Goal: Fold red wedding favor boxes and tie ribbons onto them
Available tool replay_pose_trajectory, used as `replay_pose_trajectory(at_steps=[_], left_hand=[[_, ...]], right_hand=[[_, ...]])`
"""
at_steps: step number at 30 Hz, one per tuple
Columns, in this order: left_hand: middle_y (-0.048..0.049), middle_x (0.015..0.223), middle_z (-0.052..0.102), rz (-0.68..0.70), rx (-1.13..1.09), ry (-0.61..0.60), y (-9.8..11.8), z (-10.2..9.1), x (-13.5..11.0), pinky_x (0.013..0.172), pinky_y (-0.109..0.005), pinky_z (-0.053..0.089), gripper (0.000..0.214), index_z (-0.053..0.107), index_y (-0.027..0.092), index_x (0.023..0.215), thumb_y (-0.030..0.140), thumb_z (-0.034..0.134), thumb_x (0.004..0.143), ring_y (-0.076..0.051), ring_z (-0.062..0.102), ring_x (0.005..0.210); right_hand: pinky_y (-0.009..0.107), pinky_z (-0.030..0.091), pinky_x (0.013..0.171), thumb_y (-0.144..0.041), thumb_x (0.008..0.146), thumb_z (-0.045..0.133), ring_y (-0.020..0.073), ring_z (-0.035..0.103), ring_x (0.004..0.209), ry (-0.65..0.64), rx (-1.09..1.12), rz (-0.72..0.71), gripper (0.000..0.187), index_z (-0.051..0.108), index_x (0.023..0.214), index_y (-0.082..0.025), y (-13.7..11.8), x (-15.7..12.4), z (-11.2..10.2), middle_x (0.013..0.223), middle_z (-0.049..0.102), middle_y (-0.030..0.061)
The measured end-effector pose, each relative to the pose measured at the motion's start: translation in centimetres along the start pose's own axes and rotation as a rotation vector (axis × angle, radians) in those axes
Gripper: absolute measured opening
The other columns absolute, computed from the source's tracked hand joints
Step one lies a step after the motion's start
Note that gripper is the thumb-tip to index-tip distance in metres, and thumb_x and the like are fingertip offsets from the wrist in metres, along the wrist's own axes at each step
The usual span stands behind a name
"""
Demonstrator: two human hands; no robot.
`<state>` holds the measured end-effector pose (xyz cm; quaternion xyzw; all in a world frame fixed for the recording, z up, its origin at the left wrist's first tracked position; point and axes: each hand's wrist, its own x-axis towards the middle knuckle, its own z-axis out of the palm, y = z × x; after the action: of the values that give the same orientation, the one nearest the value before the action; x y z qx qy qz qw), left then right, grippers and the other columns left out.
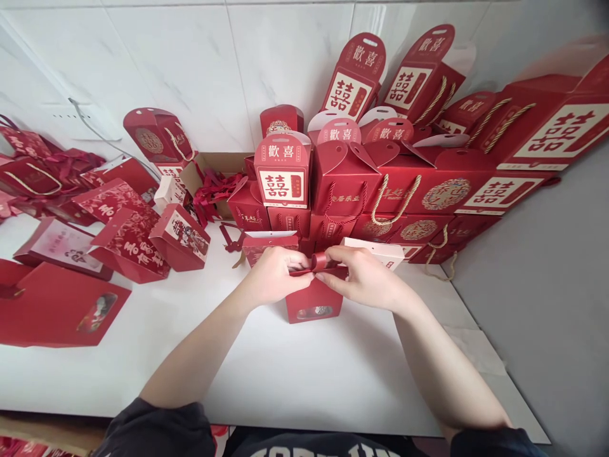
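A small red gift box (304, 302) with an oval window low on its front stands upright on the white table, between my two hands. At its top edge a red ribbon (319, 261) forms a loop. My left hand (276, 274) is closed, pinching the ribbon from the left side. From the right, my right hand (364, 274) pinches the ribbon loop between thumb and fingers. The fingers partly cover the top of the box, so how the ribbon passes through it is hidden.
Behind my hands, red gift boxes (404, 190) with rope handles are stacked against the tiled wall. An open cardboard box (216, 162) holds red ribbons. More red boxes (124, 244) stand at left on the white table (228, 374). A grey wall (537, 273) bounds the right.
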<state>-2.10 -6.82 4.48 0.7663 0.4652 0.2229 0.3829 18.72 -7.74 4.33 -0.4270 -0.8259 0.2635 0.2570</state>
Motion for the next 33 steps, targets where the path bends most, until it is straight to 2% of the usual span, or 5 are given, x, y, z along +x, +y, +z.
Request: replay_pose_trajectory(at_steps=[13, 20, 29, 33], left_hand=[[0.0034, 0.061, 0.045, -0.019, -0.061, -0.026, 0.05, -0.04, 0.01, 0.056, -0.022, 0.030, 0.019, 0.054, 0.014, 0.065, 0.027, 0.058, 0.078, -0.009, 0.041, 0.061], [0.0037, 0.060, 0.044, -0.010, -0.053, -0.021, 0.18, 0.06, -0.08, 0.055, -0.022, 0.030, 0.018, 0.053, 0.014, 0.065, 0.026, 0.057, 0.079, -0.009, 0.041, 0.060], [0.0026, 0.063, 0.055, -0.005, -0.051, -0.025, 0.52, -0.05, -0.24, 0.057, -0.021, 0.037, 0.012, 0.060, 0.014, 0.070, 0.023, 0.059, 0.078, -0.010, 0.052, 0.062], [-0.0001, 0.073, 0.065, -0.027, -0.076, -0.019, 0.36, -0.06, -0.20, 0.064, -0.022, 0.044, 0.009, 0.064, 0.015, 0.079, 0.023, 0.060, 0.078, -0.014, 0.061, 0.072]], right_hand=[[0.027, 0.049, 0.077, -0.022, 0.088, 0.055, 0.0160, 0.066, 0.085, -0.029, 0.059, -0.005, 0.011, 0.065, 0.095, -0.021, 0.17, -0.10, -0.09, 0.098, 0.071, 0.0006], [0.027, 0.045, 0.070, -0.025, 0.088, 0.057, 0.0148, 0.063, 0.076, -0.018, 0.039, 0.000, 0.004, 0.059, 0.087, -0.021, -0.05, -0.08, -0.01, 0.089, 0.069, -0.0009], [0.027, 0.042, 0.066, -0.027, 0.088, 0.056, 0.0157, 0.060, 0.073, -0.060, 0.048, 0.006, 0.007, 0.055, 0.086, -0.021, -0.13, 0.02, -0.08, 0.088, 0.067, 0.0008], [0.027, 0.043, 0.066, -0.026, 0.089, 0.055, 0.0154, 0.059, 0.073, -0.063, 0.051, 0.007, 0.006, 0.055, 0.086, -0.021, 0.07, 0.02, -0.01, 0.086, 0.067, 0.0005]])
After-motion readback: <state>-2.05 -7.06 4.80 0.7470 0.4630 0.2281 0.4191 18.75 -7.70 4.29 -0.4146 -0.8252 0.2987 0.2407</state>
